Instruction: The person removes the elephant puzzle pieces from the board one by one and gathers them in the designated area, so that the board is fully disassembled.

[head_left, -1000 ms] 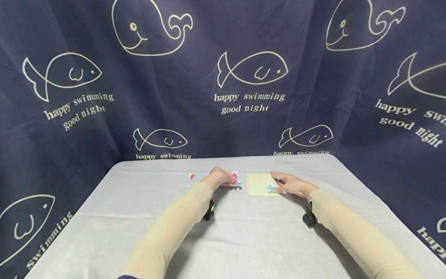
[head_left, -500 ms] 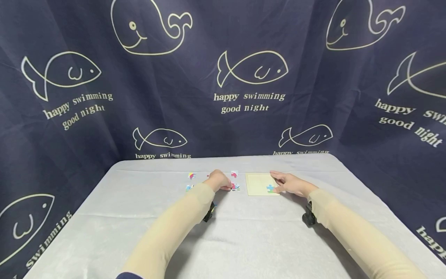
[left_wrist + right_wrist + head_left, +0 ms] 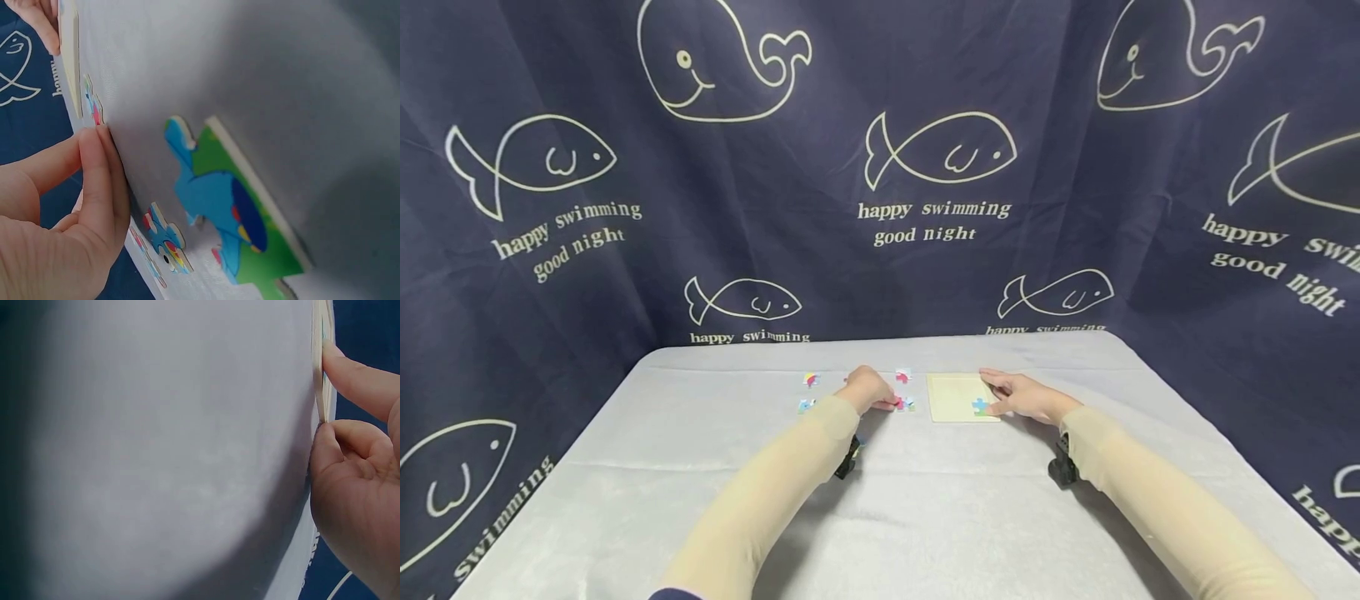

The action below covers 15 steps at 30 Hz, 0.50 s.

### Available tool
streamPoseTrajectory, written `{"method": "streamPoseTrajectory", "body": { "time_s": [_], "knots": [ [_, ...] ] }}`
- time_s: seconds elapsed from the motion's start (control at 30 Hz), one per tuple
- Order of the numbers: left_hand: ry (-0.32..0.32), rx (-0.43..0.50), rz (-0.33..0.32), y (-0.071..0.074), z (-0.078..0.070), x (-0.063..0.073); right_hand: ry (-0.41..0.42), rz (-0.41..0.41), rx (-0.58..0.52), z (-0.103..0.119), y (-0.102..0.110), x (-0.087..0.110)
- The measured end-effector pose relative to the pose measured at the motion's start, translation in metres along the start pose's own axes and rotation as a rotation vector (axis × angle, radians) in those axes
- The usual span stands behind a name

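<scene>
In the head view my left hand (image 3: pixel 867 388) is at a pink and blue puzzle piece (image 3: pixel 906 404) on the table. The left wrist view shows its thumb and fingertips pinching the near end of that piece (image 3: pixel 95 106). My right hand (image 3: pixel 1026 397) holds the right edge of a shallow, cream-coloured puzzle tray (image 3: pixel 951 396). Its thumb lies at a blue and green piece (image 3: pixel 980 407) inside the tray's lower right corner. In the right wrist view the other fingers (image 3: pixel 326 447) curl against the tray's outer edge.
Other loose pieces lie left of the tray: a pink and white piece (image 3: pixel 903 376), a yellow and red piece (image 3: pixel 810 379) and a light blue piece (image 3: pixel 807 406). A green piece with blue (image 3: pixel 228 206) lies under my left wrist. A dark curtain (image 3: pixel 925 283) hangs behind the table.
My left hand has moved slightly toward me, and the pink and blue piece now lies apart from the pink and white one. My right hand and the tray have stayed in place.
</scene>
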<state>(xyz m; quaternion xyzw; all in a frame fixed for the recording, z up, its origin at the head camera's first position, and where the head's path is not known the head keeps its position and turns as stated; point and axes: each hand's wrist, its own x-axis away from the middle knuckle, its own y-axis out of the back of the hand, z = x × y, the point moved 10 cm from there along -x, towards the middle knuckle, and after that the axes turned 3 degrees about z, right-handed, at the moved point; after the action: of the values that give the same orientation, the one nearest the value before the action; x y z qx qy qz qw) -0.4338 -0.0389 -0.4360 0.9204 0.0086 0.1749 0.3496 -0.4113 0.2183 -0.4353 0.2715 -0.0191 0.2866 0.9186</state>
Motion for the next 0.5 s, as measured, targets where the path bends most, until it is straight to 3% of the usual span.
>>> {"method": "streamPoseTrajectory", "body": {
  "time_s": [0.17, 0.23, 0.37, 0.5],
  "knots": [
    [0.040, 0.224, 0.060, -0.005, 0.002, 0.001, -0.003, -0.004, 0.005, 0.000, 0.001, -0.001],
    [0.047, 0.266, 0.070, -0.005, 0.001, 0.003, -0.005, -0.003, 0.011, 0.000, 0.001, -0.001],
    [-0.001, 0.342, 0.105, -0.006, -0.010, 0.013, -0.011, 0.000, 0.022, 0.001, 0.001, -0.002],
    [-0.107, 0.399, 0.204, -0.016, -0.028, 0.025, -0.015, -0.007, 0.035, 0.000, 0.001, -0.001]
  ]
}}
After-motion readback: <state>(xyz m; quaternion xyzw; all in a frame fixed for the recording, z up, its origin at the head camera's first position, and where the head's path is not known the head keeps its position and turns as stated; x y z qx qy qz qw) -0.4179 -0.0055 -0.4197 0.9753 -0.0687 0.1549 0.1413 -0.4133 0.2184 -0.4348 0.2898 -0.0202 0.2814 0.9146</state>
